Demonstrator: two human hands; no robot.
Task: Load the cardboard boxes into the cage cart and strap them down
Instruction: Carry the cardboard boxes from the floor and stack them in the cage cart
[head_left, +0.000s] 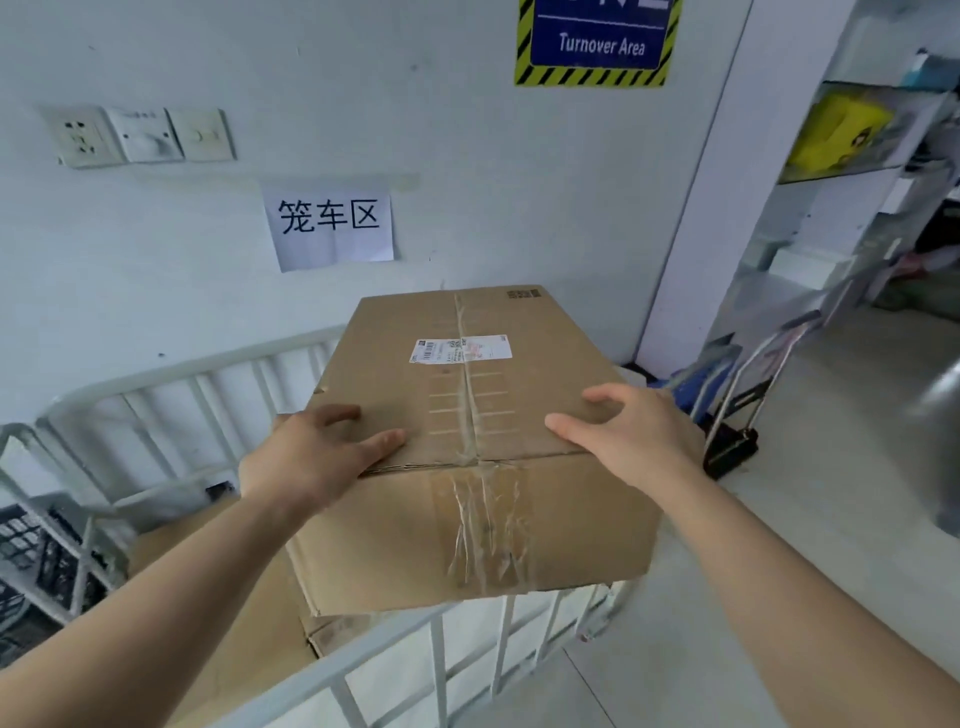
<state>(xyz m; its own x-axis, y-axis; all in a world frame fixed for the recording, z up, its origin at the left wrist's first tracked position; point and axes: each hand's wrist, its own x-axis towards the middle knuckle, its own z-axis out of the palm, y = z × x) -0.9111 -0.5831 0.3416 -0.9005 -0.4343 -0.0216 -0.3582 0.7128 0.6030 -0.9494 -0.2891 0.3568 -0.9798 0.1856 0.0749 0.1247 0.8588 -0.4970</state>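
One view is taken from the head, tipped forward and down, close above the cardboard box (467, 519).

Pale wall (441, 156) with sockets (140, 136), paper sign (330, 226), shelving (857, 171) rightward.

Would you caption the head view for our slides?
Left hand and right hand on a taped cardboard box over the cage cart.

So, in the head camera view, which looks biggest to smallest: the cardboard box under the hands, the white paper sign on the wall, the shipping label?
1. cardboard box, largest by far, though also nearest the camera.
2. white paper sign.
3. shipping label, clearly smallest.
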